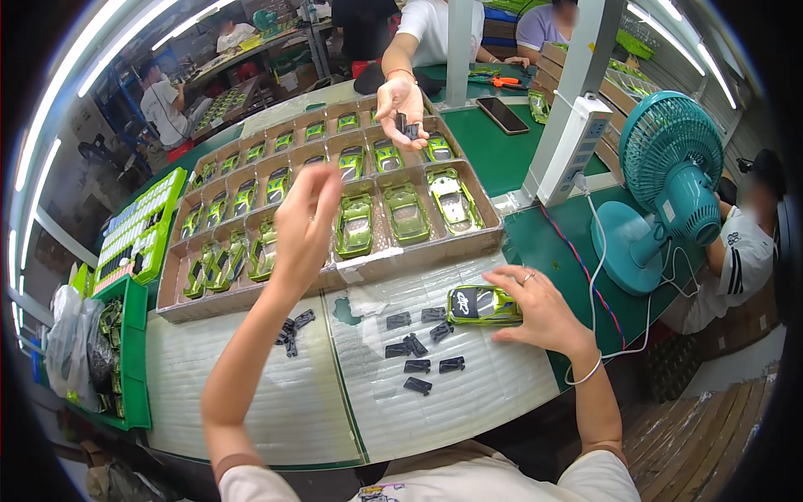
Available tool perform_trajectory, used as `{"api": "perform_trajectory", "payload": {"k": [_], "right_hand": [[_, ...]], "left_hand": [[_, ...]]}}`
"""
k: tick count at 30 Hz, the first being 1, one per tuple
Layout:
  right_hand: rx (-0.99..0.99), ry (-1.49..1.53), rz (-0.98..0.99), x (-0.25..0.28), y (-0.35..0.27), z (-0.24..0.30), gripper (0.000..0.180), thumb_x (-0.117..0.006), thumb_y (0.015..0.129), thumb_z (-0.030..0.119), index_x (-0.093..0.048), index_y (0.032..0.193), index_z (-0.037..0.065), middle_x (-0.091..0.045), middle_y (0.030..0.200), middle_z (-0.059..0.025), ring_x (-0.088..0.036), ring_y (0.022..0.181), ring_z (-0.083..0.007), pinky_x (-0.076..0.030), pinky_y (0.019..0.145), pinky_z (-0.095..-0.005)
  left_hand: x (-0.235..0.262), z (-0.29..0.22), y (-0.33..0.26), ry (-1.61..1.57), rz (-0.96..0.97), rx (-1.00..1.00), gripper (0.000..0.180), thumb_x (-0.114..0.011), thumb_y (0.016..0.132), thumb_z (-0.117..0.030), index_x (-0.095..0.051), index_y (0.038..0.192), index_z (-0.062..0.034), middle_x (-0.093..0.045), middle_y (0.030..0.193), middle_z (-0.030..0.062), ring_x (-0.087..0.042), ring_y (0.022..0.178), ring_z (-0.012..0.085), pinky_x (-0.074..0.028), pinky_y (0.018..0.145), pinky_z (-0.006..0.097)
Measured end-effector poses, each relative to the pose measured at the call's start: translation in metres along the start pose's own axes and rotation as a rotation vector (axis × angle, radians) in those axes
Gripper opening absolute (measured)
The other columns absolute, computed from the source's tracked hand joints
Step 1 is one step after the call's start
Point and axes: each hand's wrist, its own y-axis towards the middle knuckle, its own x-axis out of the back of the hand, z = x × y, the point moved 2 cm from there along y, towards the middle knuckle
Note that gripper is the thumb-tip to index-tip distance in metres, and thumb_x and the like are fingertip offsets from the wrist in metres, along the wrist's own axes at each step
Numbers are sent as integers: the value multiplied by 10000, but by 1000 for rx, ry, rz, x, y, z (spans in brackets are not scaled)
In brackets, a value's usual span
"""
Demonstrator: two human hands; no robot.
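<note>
Right hand (535, 309) grip closed on one green car (483, 304) | left hand (305, 222) pinched, contents unclear | seven black clips (418, 343)

Left hand (305, 222) fingertips motion-blurred, its grip unclear, toy car (483, 304) rear hidden under right hand (535, 311)

At the frame's centre, the person's left hand (305, 222) is hovering raised, fingers loosely pinched, over the brown cardboard compartment tray (418, 255) of green toy car bodies (355, 224). Lower right, the right hand (535, 308) is resting on a green toy car with a dark roof (481, 304), beside small black plastic clips (416, 345). At top centre, a co-worker's hand (400, 107) is holding out a black piece (407, 127). A teal desk fan (669, 180) is standing at right.
</note>
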Motion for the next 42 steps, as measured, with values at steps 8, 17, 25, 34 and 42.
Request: {"api": "perform_trajectory", "payload": {"k": [8,17,25,34,42], "right_hand": [[-430,1742,-514,-15,160,-28,669,-519,861,332,-167,1329,7,-205,1325,-282,-260,1237,-395,-229,1039,-431],[-375,2068,-455,-76,260,-41,619,-243,905,490,-324,1243,-23,-385,1238,-175,-405,1148,-254,-344,979,-430],[-335,1916,-725,-66,216,-1,490,-252,937,323,-467,1171,-50,-471,1215,-151,-413,1140,-191,-321,993,-324],[-427,1958,-419,-110,102,128,290,-382,918,231,-514,1053,11,-522,1024,-44,-480,965,-117,-379,863,-258],[-494,1584,-90,-159,43,169,475,-360,925,301,-348,1296,5,-355,1323,-82,-285,1246,-165,-171,1043,-293]], "left_hand": [[-133,76,72,-1214,-551,718,768,-292,836,-600,-214,1267,32,-380,1197,189,-398,1131,268,-170,1045,429],[-140,87,77,-1524,-475,640,702,-180,877,-551,-393,1202,34,-457,1218,189,-463,1110,275,-329,969,411],[-138,72,53,-1373,-448,564,657,-205,905,-493,-429,1139,78,-480,1160,208,-465,1093,276,-339,983,380],[-36,-8,-92,-1124,-330,558,454,-359,888,-416,-461,1027,4,-489,984,99,-452,976,184,-342,901,313],[11,16,-193,-871,-275,638,378,-301,915,-365,-469,1027,-46,-504,1034,77,-440,1036,181,-278,952,318]]}}
